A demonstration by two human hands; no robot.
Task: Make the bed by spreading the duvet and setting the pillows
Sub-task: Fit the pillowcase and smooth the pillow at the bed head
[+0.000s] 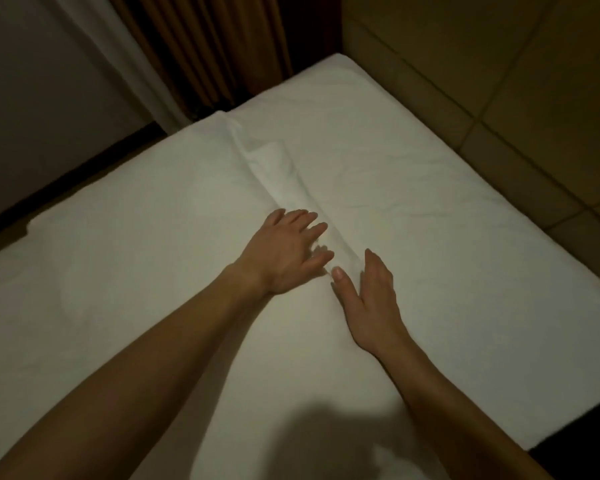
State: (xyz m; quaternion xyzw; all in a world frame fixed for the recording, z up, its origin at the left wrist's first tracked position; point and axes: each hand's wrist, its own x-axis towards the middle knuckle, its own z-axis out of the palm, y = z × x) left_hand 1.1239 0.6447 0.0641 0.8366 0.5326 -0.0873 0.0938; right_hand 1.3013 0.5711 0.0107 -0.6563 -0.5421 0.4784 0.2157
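A white duvet [146, 265] covers the near and left part of the bed, and its top edge forms a raised fold [278, 168] running diagonally across the middle. Beyond the fold lies the bare white sheet [413, 188] up to the headboard. My left hand [288, 252] lies flat on the duvet with spread fingers touching the fold's left side. My right hand [371, 299] rests on its edge against the fold's right side, fingers straight. No pillows are in view.
A padded tan headboard [492, 74] rises along the right. Brown curtains [205, 46] and a white sheer hang behind the bed's far corner. A dark gap and grey wall [49, 81] run along the left bed edge. Dark floor shows at lower right.
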